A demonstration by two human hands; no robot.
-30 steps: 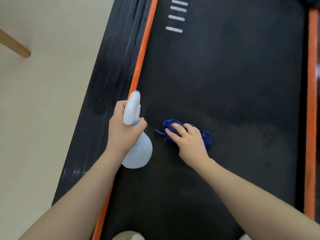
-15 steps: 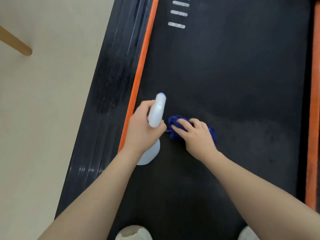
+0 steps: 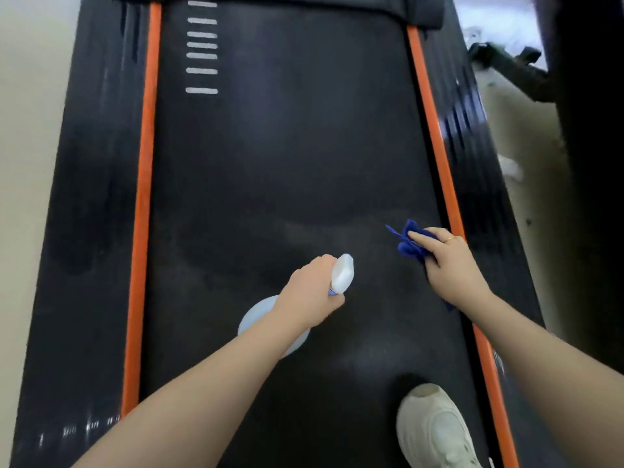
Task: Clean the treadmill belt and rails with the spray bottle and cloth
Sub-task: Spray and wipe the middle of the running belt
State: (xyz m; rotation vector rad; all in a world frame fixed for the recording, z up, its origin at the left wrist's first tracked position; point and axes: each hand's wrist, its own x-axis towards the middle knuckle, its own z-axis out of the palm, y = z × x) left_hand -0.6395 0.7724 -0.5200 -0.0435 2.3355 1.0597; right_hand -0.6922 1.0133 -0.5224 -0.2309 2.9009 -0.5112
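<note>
Under the right hand's [image 3: 452,265] fingers, which pinch a bunched blue cloth [image 3: 407,243] against the belt [image 3: 287,146], the orange strip [image 3: 435,140] runs just beyond the knuckles. Curled left-hand [image 3: 309,298] fingers grip the spray bottle [image 3: 341,275] mid-belt. A damp belt could slip beneath the white shoe [image 3: 435,430]. Pale flooring [image 3: 27,96] flanks the dark side rails [image 3: 91,197]; black equipment [image 3: 506,64] stands beyond.
</note>
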